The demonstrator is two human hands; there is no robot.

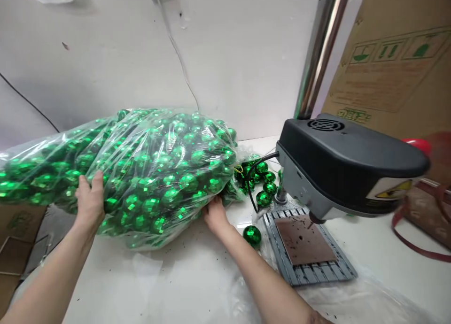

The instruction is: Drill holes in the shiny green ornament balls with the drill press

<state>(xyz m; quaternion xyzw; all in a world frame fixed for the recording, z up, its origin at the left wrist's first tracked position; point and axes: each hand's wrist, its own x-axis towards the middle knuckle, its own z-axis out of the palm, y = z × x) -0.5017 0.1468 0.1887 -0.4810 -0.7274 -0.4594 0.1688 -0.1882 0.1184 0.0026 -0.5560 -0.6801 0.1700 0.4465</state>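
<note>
A large clear plastic bag (165, 173) full of shiny green faceted balls lies on its side across the white table. On its near left side, my left hand (89, 197) grips the bag, with its thumb and a finger showing against the plastic. My right hand (215, 215) holds the bag's lower right edge, its fingertips tucked under and hidden. Several loose green balls (269, 188) lie beyond the bag's right end. One single green ball (252, 236) rests on the table to the right of my right hand.
On the right stands a small bench drill press (348, 164) over a grooved base (306, 274) with a brown plate (306, 239) bearing dark shavings. Behind it are a steel column (322, 51) and a cardboard box (398, 65). A brown strapped bag (428, 216) lies far right.
</note>
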